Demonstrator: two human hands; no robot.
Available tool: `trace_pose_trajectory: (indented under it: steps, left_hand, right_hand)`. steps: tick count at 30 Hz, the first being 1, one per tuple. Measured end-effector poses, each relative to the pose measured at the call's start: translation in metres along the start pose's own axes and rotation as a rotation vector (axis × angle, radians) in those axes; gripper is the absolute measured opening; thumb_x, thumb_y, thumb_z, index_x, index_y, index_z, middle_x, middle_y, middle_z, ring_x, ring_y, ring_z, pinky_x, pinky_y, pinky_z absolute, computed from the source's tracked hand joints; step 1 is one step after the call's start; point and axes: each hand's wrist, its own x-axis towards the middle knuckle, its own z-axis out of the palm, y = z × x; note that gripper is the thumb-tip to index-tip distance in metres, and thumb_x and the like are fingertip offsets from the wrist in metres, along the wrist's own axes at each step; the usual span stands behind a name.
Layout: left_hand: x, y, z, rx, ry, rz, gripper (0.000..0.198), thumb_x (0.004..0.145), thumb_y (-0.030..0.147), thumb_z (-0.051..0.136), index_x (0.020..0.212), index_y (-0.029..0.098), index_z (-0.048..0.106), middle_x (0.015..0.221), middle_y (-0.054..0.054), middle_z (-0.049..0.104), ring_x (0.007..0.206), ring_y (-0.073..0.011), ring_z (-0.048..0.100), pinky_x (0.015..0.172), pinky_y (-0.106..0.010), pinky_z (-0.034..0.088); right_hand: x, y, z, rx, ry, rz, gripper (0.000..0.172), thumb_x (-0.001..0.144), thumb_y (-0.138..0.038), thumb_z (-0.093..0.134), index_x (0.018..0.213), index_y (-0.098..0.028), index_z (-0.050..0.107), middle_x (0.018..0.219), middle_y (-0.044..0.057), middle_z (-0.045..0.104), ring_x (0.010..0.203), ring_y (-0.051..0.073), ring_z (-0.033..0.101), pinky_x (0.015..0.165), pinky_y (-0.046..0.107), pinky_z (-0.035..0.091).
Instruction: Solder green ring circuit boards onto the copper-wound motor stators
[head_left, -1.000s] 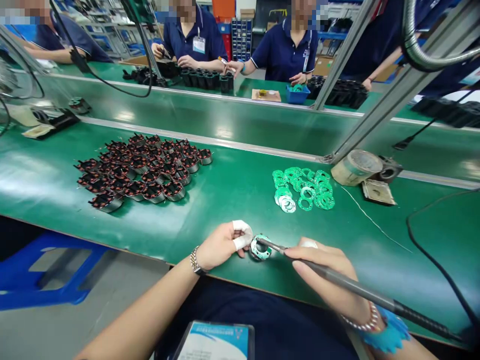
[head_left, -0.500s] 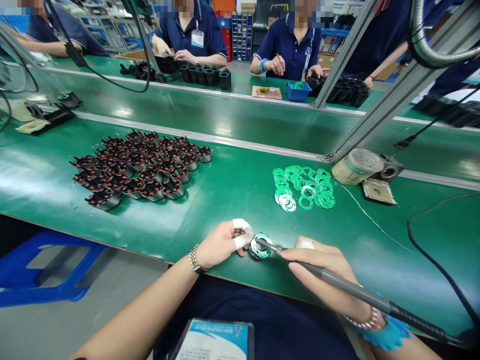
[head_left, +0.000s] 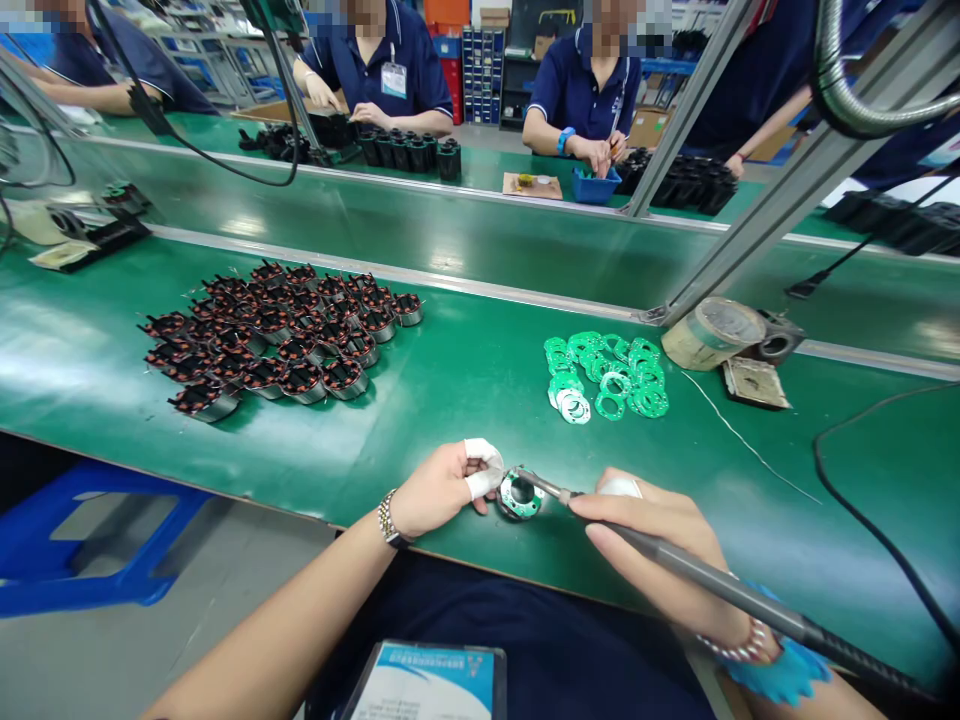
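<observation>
In front of me on the bench stands a small round motor stator with a green-and-white ring circuit board [head_left: 534,503] on top. My left hand [head_left: 450,485], white covers on thumb and forefinger, is pinched closed at the stator's left edge; whatever lies between those fingertips is hidden. A grey soldering iron [head_left: 675,562] is gripped pen-like in my right hand [head_left: 660,535]. Its metal tip reaches the upper part of the ring board, close to my left fingertips. Further back lie loose green ring circuit boards [head_left: 609,405] in a scattered pile.
Many copper-wound stators [head_left: 300,375] stand grouped at left. At right are a round tub [head_left: 712,332], a small square tray [head_left: 756,383], a thin wire [head_left: 739,435] and a black cable [head_left: 874,530]. A metal post [head_left: 739,200] rises behind. Co-workers sit across the bench.
The iron's tip has shifted from the ring's centre to its upper edge, and my right hand moved slightly right. My left hand stays put. A co-worker's hand has reached into the blue bin.
</observation>
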Motion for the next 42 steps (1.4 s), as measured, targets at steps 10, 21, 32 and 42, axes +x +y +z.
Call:
trace_pose_trajectory:
  steps: [10, 21, 32, 42]
  left_hand:
    - [-0.003, 0.002, 0.002, -0.058, 0.042, -0.009, 0.023, 0.074, 0.035, 0.059, 0.074, 0.013, 0.052, 0.061, 0.002, 0.052, 0.052, -0.0085, 0.053, 0.052, -0.021, 0.046]
    - [-0.028, -0.010, 0.012, -0.165, 0.167, -0.057, 0.018, 0.071, 0.029, 0.065, 0.075, 0.011, 0.062, 0.067, -0.001, 0.061, 0.062, -0.0105, 0.056, 0.066, -0.024, 0.047]
    - [-0.009, -0.001, -0.001, -0.333, -0.049, -0.265, 0.019, 0.059, 0.024, 0.071, 0.062, 0.009, 0.060, 0.053, 0.000, 0.055, 0.046, -0.0079, 0.053, 0.051, -0.021, 0.049]
    - [-0.003, 0.001, -0.006, -0.252, -0.152, -0.289, 0.017, 0.059, 0.023, 0.071, 0.064, 0.010, 0.063, 0.057, -0.001, 0.058, 0.048, -0.0082, 0.054, 0.050, -0.020, 0.050]
  right_hand:
    - [0.027, 0.015, 0.025, -0.067, -0.191, 0.003, 0.035, 0.075, -0.017, 0.062, 0.107, -0.019, 0.047, 0.099, 0.006, 0.060, 0.085, 0.016, 0.059, 0.075, 0.027, 0.050]
    - [0.007, 0.012, 0.048, -0.207, 0.006, 0.091, 0.039, 0.076, -0.022, 0.062, 0.110, -0.018, 0.044, 0.092, 0.008, 0.055, 0.080, 0.019, 0.055, 0.073, 0.033, 0.050]
    - [0.009, 0.002, 0.035, -0.132, 0.136, 0.024, 0.012, 0.082, -0.015, 0.051, 0.093, -0.020, 0.054, 0.082, 0.005, 0.061, 0.074, 0.016, 0.057, 0.068, 0.027, 0.047]
    - [-0.003, -0.005, 0.000, -0.005, 0.074, -0.014, 0.024, 0.079, -0.014, 0.054, 0.101, -0.018, 0.062, 0.070, 0.004, 0.058, 0.062, 0.014, 0.052, 0.055, 0.027, 0.042]
